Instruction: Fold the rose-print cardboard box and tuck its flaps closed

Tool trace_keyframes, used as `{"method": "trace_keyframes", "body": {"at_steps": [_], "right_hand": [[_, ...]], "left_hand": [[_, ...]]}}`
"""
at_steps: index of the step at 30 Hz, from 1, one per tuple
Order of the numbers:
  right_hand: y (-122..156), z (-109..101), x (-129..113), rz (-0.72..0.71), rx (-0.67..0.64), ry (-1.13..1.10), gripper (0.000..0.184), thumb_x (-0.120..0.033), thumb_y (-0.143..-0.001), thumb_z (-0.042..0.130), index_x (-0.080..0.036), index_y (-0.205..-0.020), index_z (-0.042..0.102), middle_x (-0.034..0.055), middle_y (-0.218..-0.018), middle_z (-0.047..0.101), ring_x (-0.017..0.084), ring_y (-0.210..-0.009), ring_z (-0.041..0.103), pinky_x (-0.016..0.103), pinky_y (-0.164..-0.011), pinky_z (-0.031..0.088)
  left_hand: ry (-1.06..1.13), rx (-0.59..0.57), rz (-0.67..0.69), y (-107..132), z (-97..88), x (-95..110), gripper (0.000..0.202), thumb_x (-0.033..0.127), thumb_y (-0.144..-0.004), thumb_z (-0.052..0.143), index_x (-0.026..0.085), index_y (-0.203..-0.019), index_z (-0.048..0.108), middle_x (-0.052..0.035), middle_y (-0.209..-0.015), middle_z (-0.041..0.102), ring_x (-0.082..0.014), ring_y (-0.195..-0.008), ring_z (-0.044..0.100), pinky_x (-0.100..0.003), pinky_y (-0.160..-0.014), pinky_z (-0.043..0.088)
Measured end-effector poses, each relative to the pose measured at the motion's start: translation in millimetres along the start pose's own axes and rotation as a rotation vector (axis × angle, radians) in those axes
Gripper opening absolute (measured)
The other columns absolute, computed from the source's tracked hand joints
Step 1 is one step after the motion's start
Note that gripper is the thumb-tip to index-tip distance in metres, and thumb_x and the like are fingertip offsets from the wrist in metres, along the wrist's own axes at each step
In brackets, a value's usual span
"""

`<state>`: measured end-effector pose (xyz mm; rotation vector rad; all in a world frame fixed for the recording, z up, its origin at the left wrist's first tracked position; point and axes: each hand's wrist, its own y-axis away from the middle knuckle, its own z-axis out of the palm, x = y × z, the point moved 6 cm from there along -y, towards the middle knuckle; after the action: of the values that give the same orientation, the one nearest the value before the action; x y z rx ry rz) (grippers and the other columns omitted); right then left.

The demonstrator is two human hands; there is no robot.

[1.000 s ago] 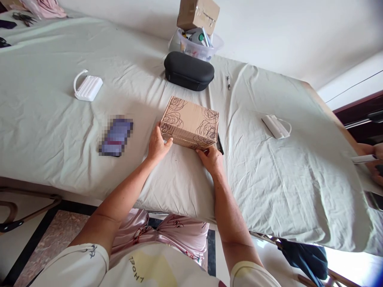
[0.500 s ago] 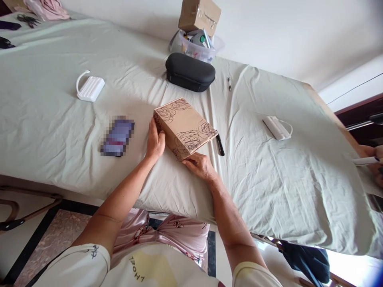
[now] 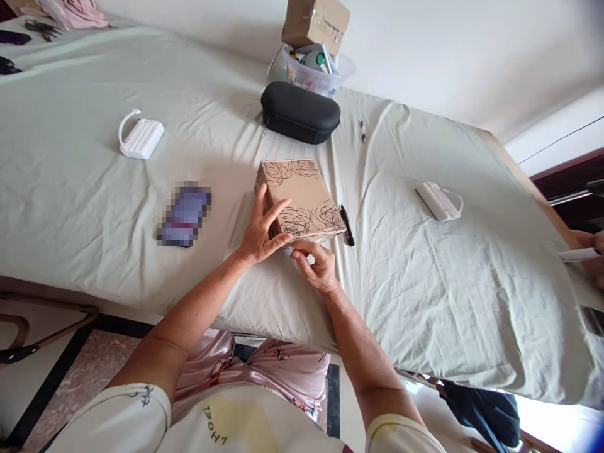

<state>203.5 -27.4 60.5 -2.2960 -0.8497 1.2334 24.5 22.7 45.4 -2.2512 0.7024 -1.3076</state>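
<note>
A brown cardboard box (image 3: 302, 189) with dark scribbled circles near its top corners sits on the cloth in front of me. My left hand (image 3: 259, 233) lies against its near left corner, fingers spread over the side and top edge. At the near side, just below the top edge, my right hand (image 3: 319, 267) is curled with thumb and forefinger close together. Whatever is between those fingertips is too small to make out. Touching or almost touching the box's right side lies a black marker (image 3: 347, 225).
Behind the box stands a black zip case (image 3: 301, 113), then a clear plastic tub (image 3: 309, 78) with a carton (image 3: 315, 25) on it. White corded blocks lie left (image 3: 143, 138) and right (image 3: 436, 201). A phone (image 3: 184, 217) is nearer left. Someone's hand (image 3: 595, 251) shows at far right.
The box has turned and now sits more squarely to me. My left hand has opened and slid towards the near left corner. My right fingers have moved along the near side and curled.
</note>
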Motion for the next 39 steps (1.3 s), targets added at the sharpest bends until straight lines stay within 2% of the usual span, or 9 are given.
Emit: {"method": "trace_keyframes", "body": {"at_steps": [3,6,9,17,22,27,30,34,39], "right_hand": [[2,-4,1,0.031,0.111,0.002,0.022,-0.033,-0.105,0.062,-0.023,-0.12,0.074,0.0041,-0.09,0.084,0.013,-0.065,0.074,0.028,-0.066,0.064],[4,-4,6,0.096,0.174,-0.014,0.026,-0.035,-0.106,0.06,-0.024,-0.123,0.076,0.0041,-0.091,0.084,0.013,-0.063,0.075,0.029,-0.063,0.067],[6,-5,12,0.155,0.225,-0.005,0.027,-0.039,-0.105,0.061,-0.025,-0.121,0.078,0.0023,-0.087,0.084,0.013,-0.062,0.075,0.029,-0.062,0.068],[6,-22,31,0.256,0.317,0.119,0.034,-0.046,-0.103,0.064,-0.026,-0.126,0.079,0.0003,-0.083,0.082,0.014,-0.062,0.074,0.03,-0.066,0.068],[5,-40,49,0.353,0.42,0.124,0.04,-0.053,-0.103,0.06,-0.025,-0.123,0.08,0.0021,-0.085,0.082,0.014,-0.062,0.072,0.031,-0.064,0.065],[8,-55,63,0.444,0.509,0.128,0.042,-0.055,-0.102,0.06,-0.024,-0.124,0.079,-0.0018,-0.066,0.072,0.013,-0.051,0.059,0.03,-0.054,0.055],[8,-59,66,0.476,0.512,0.124,0.043,-0.059,-0.102,0.058,-0.024,-0.114,0.079,-0.002,-0.067,0.071,0.013,-0.052,0.058,0.029,-0.055,0.053],[6,-57,62,0.448,0.431,0.106,0.051,-0.066,-0.103,0.051,-0.022,-0.098,0.076,0.0006,-0.074,0.072,0.013,-0.057,0.061,0.029,-0.059,0.053],[4,-54,60,0.412,0.383,0.054,0.05,-0.069,-0.1,0.054,-0.023,-0.094,0.073,0.0018,-0.08,0.072,0.014,-0.062,0.062,0.031,-0.064,0.054]], "left_hand": [[0.002,-0.001,0.147,-1,1.8,9,0.086,0.086,-0.096,0.046,0.028,-0.159,0.05,-0.011,-0.185,-0.007,-0.0434,-0.171,0.013,-0.061,-0.135,0.028],[-0.037,0.005,0.213,-1,3.7,14,0.07,0.077,-0.099,0.054,0.027,-0.148,0.061,-0.0094,-0.185,-0.003,-0.0432,-0.171,0.014,-0.064,-0.135,0.026],[-0.087,0.002,0.204,-1,5.6,14,0.058,0.067,-0.101,0.058,0.027,-0.142,0.066,-0.0102,-0.184,0.008,-0.0425,-0.169,0.018,-0.066,-0.135,0.025],[-0.095,0.044,0.187,-2,1.1,16,0.048,0.057,-0.106,0.054,0.025,-0.14,0.065,-0.0137,-0.177,0.031,-0.0371,-0.166,0.03,-0.062,-0.133,0.033],[-0.094,0.077,0.129,-5,-4.4,10,0.048,0.057,-0.108,0.046,0.024,-0.136,0.068,-0.0139,-0.174,0.038,-0.0328,-0.163,0.038,-0.059,-0.132,0.036],[-0.094,0.059,0.035,-7,-8.6,6,0.055,0.064,-0.106,0.042,0.024,-0.131,0.07,-0.0152,-0.171,0.044,-0.0323,-0.162,0.04,-0.058,-0.132,0.036],[-0.081,0.062,0.007,-8,-11.3,6,0.057,0.065,-0.106,0.039,0.023,-0.13,0.069,-0.0149,-0.172,0.043,-0.033,-0.16,0.043,-0.058,-0.131,0.038],[-0.053,0.074,-0.011,-8,-12.5,3,0.058,0.066,-0.107,0.038,0.023,-0.133,0.067,-0.0153,-0.173,0.041,-0.0332,-0.158,0.046,-0.054,-0.131,0.038],[-0.021,0.103,-0.046,-7,-12.1,-3,0.058,0.067,-0.107,0.039,0.025,-0.14,0.063,-0.0142,-0.172,0.041,-0.0344,-0.161,0.041,-0.054,-0.133,0.035]]}}
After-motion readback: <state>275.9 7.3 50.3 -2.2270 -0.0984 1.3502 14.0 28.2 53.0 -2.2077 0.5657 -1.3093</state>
